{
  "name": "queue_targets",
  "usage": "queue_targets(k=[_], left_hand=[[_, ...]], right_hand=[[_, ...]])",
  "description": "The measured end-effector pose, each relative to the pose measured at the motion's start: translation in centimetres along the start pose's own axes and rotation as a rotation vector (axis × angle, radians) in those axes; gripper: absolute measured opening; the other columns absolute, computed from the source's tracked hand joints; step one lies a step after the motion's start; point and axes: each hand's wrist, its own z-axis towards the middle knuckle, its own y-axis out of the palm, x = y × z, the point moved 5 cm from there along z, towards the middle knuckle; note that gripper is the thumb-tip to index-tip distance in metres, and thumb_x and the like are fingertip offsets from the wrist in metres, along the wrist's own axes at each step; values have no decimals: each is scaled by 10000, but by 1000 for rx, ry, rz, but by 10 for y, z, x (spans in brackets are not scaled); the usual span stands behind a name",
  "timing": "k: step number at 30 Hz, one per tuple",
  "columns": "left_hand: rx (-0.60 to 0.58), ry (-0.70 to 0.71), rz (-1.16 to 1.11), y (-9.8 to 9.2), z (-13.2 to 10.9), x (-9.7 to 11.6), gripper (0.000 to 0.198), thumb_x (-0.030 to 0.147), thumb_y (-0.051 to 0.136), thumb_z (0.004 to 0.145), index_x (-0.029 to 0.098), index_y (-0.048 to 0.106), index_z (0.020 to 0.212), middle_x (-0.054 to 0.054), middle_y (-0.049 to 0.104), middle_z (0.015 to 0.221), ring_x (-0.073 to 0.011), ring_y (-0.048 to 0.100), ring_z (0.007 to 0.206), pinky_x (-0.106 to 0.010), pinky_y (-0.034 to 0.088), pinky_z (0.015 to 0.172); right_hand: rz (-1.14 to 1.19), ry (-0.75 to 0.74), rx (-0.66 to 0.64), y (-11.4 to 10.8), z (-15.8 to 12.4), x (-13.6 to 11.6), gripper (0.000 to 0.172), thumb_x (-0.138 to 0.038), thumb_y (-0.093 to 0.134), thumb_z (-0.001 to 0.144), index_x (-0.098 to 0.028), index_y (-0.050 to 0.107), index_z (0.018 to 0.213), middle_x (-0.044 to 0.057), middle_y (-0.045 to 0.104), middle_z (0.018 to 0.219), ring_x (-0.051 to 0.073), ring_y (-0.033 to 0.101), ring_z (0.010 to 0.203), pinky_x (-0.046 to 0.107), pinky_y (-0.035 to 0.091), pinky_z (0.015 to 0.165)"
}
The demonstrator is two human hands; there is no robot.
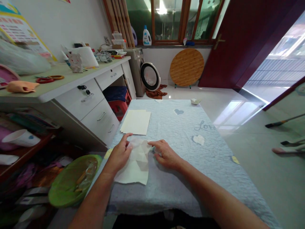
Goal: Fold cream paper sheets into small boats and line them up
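A pale, creased sheet of paper (135, 170) lies on the cloth-covered table in front of me, its lower edge slightly wavy. At its left edge rests my left hand (121, 154), thumb and index finger apart, with the thumb touching the sheet. My right hand (165, 155) is on the other side; its index finger is stretched out to the sheet's upper right corner, and the thumb stays lower, off the paper. Just beyond the left fingertips lies a small stack of pale paper sheets (137, 121). A small folded paper piece (195, 101) sits at the table's far right corner.
The light blue tablecloth (181, 178) covers the table. A green basin (73, 181) stands low at the left, near shelves. Behind it is a white desk (95, 101) with scissors (49, 78). Farther back are a washing machine with its door open (150, 76) and a round wooden tabletop (187, 67).
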Motion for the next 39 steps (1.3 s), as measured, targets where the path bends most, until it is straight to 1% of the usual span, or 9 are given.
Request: queue_targets(k=[8,11,15,18,21,25,28,34,39], left_hand=[[-39,-133,-675,23,9,20,579,244,553,750,220,424,1314,12,636,832,-153,624,636,-237,473,577],[-48,-142,-746,28,16,28,579,200,565,729,232,438,1292,24,624,797,-145,619,606,-221,470,541],[-34,-142,-800,39,29,37,621,148,571,712,248,420,1307,32,616,783,-118,593,552,-195,448,515],[-42,-192,-834,55,40,39,694,108,571,685,220,382,1344,16,631,789,-116,596,550,-191,444,517],[-31,-204,-851,70,48,40,713,100,586,681,204,370,1352,14,629,775,-112,579,525,-191,433,506],[-44,-169,-876,85,52,41,661,137,607,704,209,403,1329,20,607,783,-110,577,559,-192,439,525],[-41,-123,-900,90,51,38,607,189,642,722,213,451,1297,6,595,866,-106,587,642,-191,454,569],[-140,36,-887,94,51,38,511,266,655,750,194,521,1238,-44,605,1055,-125,602,804,-237,493,721],[-175,45,-748,98,50,34,362,288,684,750,174,653,1093,2,588,829,-97,518,651,-191,401,583]], right_hand=[[86,51,29,-29,-15,16,718,51,446,731,-288,509,1361,42,655,1169,209,556,1100,436,421,1004],[92,44,62,-35,-21,18,807,44,442,718,-316,409,1439,39,642,1158,200,566,1058,426,437,982],[105,58,182,-39,-25,29,913,-3,460,766,-329,119,1548,48,614,1130,183,578,996,412,461,945],[124,35,274,-40,-29,39,902,-86,529,830,-333,55,1556,72,594,1217,185,592,987,401,477,923],[134,17,280,-41,-32,45,805,-212,651,846,-331,237,1527,89,578,1315,210,600,1060,389,476,931],[6,-23,241,-46,-34,46,358,-232,684,832,-286,655,1184,60,693,1128,229,610,1008,390,460,906],[-39,-1,254,-49,-34,50,259,-181,651,830,-272,701,1067,44,727,1036,224,619,937,393,448,894],[23,115,337,-53,-34,66,350,-156,642,783,-265,700,1111,50,711,998,232,606,965,377,473,871],[68,105,370,-54,-36,71,353,-145,664,766,-266,707,1094,52,698,975,233,612,954,379,487,849]])
